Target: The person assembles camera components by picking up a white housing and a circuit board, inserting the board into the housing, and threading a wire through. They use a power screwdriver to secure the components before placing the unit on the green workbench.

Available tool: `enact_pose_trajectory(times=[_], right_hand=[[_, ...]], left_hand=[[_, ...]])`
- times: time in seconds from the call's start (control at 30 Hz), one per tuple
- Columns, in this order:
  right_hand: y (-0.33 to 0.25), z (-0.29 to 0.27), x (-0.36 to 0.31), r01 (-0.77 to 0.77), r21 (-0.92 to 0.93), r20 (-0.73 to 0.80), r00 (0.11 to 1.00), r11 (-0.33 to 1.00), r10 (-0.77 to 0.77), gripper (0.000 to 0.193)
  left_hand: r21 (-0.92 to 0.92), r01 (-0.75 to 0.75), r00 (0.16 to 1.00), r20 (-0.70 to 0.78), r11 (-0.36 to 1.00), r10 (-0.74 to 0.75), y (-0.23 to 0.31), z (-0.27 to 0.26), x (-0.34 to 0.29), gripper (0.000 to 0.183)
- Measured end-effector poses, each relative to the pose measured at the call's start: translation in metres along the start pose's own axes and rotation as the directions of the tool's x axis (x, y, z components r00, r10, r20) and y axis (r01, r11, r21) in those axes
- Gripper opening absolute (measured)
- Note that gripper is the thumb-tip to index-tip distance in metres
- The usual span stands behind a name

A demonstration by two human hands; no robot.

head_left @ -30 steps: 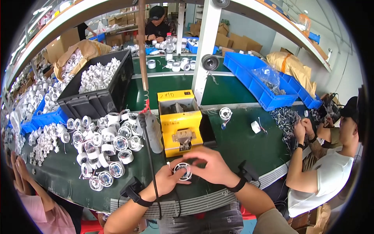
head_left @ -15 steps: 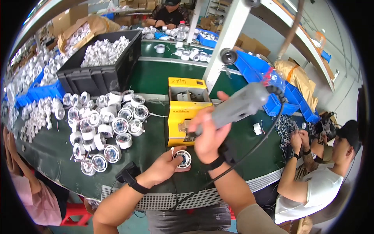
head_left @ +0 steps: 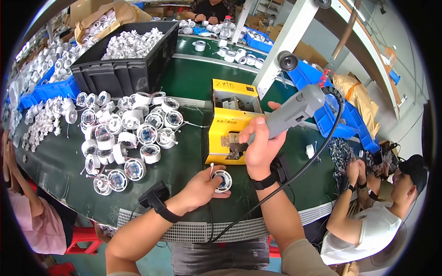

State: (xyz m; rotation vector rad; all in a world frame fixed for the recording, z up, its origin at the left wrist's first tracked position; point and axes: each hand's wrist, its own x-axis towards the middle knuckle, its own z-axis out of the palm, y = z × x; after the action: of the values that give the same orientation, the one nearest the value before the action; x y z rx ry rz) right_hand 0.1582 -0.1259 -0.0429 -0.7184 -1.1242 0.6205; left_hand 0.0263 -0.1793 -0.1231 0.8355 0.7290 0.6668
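Note:
My left hand (head_left: 199, 187) is closed on a round white housing (head_left: 223, 181) with a circuit board inside. It holds the housing just above the bench, face up, with a short wire end standing up by the thumb. My right hand (head_left: 262, 149) wraps around a grey electric screwdriver (head_left: 297, 110), tilted with its cable end up and to the right. The driver's tip is hidden behind the fingers, close to the metal bracket on the front of a yellow screw feeder (head_left: 221, 124). Left of the feeder lies a pile of similar white housings (head_left: 133, 119).
A black crate (head_left: 115, 76) of small white parts stands at the back left, near blue bins (head_left: 53, 92). A white post (head_left: 281, 46) rises behind the feeder. The driver's black cable (head_left: 299, 172) crosses over my right forearm. A co-worker (head_left: 368, 221) sits at the right.
The whole view has shifted, so the bench things appear farther right. My left thumb has moved off the housing's middle to its edge. My right hand keeps the screwdriver at the feeder's front.

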Motion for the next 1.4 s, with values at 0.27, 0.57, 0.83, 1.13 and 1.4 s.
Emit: enact_pose_trajectory(times=[0.27, 0.57, 0.83, 1.13, 1.4], right_hand=[[-0.005, -0.006, -0.01, -0.048, 0.008, 0.031, 0.998, 0.999, 0.048, 0.037], [-0.012, -0.012, -0.058, -0.163, 0.086, 0.167, 0.975, 0.983, 0.147, 0.044], [-0.007, -0.013, -0.059, -0.16, 0.073, 0.184, 0.972, 0.984, 0.145, 0.043], [-0.007, -0.014, -0.061, -0.181, 0.134, 0.172, 0.973, 0.974, 0.157, 0.041], [-0.005, -0.013, -0.061, -0.166, 0.119, 0.189, 0.972, 0.979, 0.141, 0.04]], left_hand=[[-0.047, -0.035, 0.999, -0.042, 0.998, 0.033, -0.001, 0.001, 0.004, 0.038], [-0.022, -0.105, 0.993, -0.052, 0.994, 0.104, 0.006, 0.008, -0.001, 0.028], [0.006, -0.094, 0.994, -0.048, 0.996, 0.094, 0.006, 0.008, -0.002, 0.027], [-0.011, -0.098, 0.993, -0.063, 0.995, 0.097, 0.002, 0.005, 0.001, 0.027], [0.002, -0.104, 0.993, -0.062, 0.995, 0.104, 0.003, 0.004, 0.001, 0.028]])
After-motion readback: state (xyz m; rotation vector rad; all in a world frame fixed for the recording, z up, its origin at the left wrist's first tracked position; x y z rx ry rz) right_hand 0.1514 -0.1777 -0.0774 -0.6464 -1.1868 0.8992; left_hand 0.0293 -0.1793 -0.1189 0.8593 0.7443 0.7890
